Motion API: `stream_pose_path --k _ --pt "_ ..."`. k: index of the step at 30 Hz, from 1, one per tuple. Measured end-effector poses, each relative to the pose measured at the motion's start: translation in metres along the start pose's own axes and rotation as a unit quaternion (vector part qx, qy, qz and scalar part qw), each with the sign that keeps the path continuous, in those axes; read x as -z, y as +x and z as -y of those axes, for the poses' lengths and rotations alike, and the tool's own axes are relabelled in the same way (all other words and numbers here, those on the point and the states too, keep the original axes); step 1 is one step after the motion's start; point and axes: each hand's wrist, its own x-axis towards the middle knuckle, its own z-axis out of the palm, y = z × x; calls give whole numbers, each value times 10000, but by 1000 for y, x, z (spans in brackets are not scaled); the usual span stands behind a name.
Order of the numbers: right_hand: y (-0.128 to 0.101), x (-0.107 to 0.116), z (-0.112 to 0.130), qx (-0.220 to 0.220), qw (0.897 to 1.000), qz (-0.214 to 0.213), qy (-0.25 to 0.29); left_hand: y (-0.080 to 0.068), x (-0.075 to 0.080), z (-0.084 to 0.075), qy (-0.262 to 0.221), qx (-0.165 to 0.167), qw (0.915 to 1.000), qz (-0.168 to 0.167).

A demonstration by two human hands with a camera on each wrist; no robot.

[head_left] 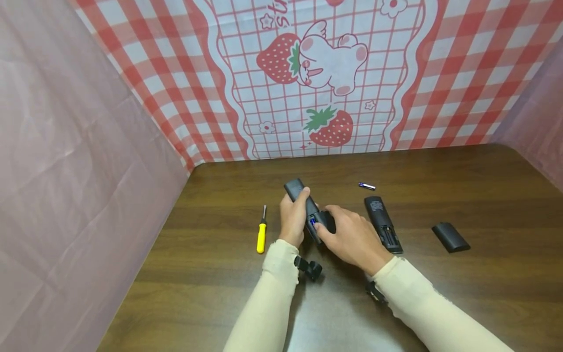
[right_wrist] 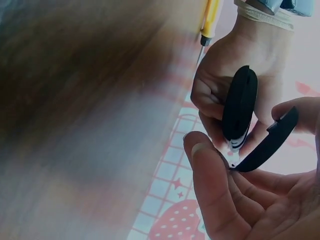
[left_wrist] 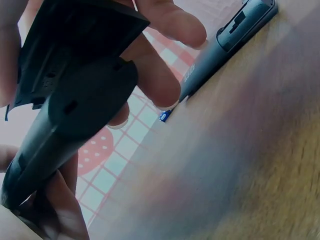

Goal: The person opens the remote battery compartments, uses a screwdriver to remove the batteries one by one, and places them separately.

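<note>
My left hand [head_left: 292,220] grips a black remote control [head_left: 295,188], its thumb along the upper side. Blue shows in the remote's uncovered battery compartment [head_left: 313,222] near the lower end. My right hand [head_left: 353,238] pinches a dark curved battery cover [right_wrist: 270,142] between thumb and fingers, close beside that compartment. In the left wrist view the cover [left_wrist: 75,27] stands tilted just over the remote's end [left_wrist: 80,105]. The right wrist view has the remote [right_wrist: 240,102] end-on in the left hand, the cover angled away from it.
Right of the hands lies a second remote [head_left: 375,210] with its battery compartment uncovered. Behind it is a small battery [head_left: 367,186]; farther right, another black cover [head_left: 450,237]. A yellow-handled screwdriver [head_left: 261,237] lies left of the hands. A checked cloth [head_left: 176,73] hangs behind the table.
</note>
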Motion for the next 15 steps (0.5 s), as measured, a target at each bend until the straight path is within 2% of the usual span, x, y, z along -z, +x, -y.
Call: stream_pose_path --k 15 --pt "2 4 -6 -316 9992 237 -40 1 0 -3 -39 48 9997 -227"
